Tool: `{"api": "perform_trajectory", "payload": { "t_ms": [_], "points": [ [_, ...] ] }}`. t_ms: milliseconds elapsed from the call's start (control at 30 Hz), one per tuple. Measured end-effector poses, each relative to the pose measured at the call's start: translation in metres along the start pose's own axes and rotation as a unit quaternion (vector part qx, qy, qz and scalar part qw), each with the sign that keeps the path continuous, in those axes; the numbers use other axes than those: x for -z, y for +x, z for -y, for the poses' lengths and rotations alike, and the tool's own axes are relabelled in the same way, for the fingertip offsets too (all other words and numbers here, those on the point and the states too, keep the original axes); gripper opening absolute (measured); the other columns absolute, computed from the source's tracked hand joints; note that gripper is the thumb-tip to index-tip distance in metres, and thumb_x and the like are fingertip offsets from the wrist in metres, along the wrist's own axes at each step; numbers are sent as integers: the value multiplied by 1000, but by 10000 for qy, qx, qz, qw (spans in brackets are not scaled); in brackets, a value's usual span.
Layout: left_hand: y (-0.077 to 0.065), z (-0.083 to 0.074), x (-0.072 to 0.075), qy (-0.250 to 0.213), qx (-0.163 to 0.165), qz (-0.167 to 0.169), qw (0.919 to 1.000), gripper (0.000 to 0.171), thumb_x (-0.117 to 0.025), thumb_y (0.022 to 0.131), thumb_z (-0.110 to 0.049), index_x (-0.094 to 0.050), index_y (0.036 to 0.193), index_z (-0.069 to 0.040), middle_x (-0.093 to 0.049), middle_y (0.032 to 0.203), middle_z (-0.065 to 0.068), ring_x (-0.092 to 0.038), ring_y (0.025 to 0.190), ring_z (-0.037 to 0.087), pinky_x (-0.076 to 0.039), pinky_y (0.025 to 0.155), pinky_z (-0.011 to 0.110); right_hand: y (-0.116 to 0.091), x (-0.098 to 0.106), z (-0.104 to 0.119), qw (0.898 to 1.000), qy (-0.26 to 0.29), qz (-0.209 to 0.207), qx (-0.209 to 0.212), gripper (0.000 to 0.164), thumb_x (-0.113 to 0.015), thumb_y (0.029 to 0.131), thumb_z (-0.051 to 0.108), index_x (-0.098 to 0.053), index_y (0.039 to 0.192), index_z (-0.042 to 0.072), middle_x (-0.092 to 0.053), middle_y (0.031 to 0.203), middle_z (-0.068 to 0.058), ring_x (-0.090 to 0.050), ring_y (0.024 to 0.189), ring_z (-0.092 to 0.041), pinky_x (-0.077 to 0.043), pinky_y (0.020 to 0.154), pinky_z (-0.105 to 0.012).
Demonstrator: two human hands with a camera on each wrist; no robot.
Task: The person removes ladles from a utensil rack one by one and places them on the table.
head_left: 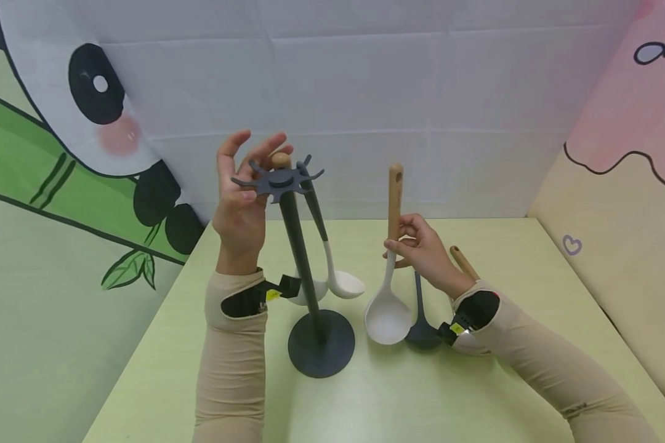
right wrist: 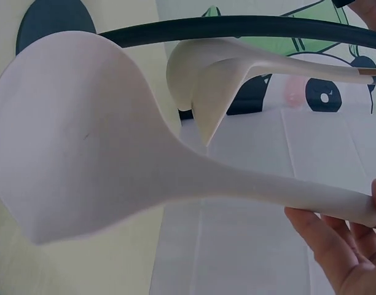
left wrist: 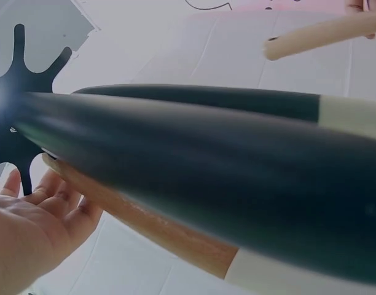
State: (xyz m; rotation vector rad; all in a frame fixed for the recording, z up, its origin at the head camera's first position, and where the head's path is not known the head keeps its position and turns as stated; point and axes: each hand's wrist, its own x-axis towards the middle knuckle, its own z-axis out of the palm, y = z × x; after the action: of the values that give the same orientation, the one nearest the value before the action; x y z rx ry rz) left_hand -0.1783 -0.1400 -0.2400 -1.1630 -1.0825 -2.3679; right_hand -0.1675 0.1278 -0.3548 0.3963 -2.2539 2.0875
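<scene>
A dark grey utensil stand with a round base and a ring of hooks stands on the table. My left hand is at the hooks, thumb along one hook and fingers loosely spread behind the top. From the hooks hang a white ladle with a dark handle and a white-headed utensil with a wooden handle, partly hidden by the post. To the right of the stand, my right hand pinches a white ladle where its wooden handle meets the white neck. This ladle is upright, bowl down.
On the table, right of the held ladle, are a dark grey ladle and a white utensil with a wooden handle, partly hidden by the right wrist. A white cloth wall rises behind the table, with printed panels on both sides.
</scene>
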Motion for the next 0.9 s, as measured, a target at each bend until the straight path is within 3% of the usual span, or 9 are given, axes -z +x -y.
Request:
{"api": "perform_trajectory", "payload": {
  "t_ms": [700, 900],
  "points": [
    [0, -2, 0, 168, 208, 10, 9996, 64, -40, 68, -8, -31, 131, -3, -65, 118, 19, -55, 117, 42, -32, 108, 51, 13, 1, -38, 9961, 229, -57, -854, 39, -59, 97, -1, -35, 129, -3, -56, 103, -14, -71, 84, -24, -60, 69, -46],
    [-1, -2, 0, 151, 204, 26, 9997, 64, -40, 68, -8, -31, 131, -3, -65, 118, 19, -56, 116, 42, -32, 108, 51, 17, -2, -44, 9952, 192, -64, -958, 38, -59, 97, -1, -36, 127, -3, -57, 102, -14, -70, 90, -36, -59, 69, -46]
  ]
}}
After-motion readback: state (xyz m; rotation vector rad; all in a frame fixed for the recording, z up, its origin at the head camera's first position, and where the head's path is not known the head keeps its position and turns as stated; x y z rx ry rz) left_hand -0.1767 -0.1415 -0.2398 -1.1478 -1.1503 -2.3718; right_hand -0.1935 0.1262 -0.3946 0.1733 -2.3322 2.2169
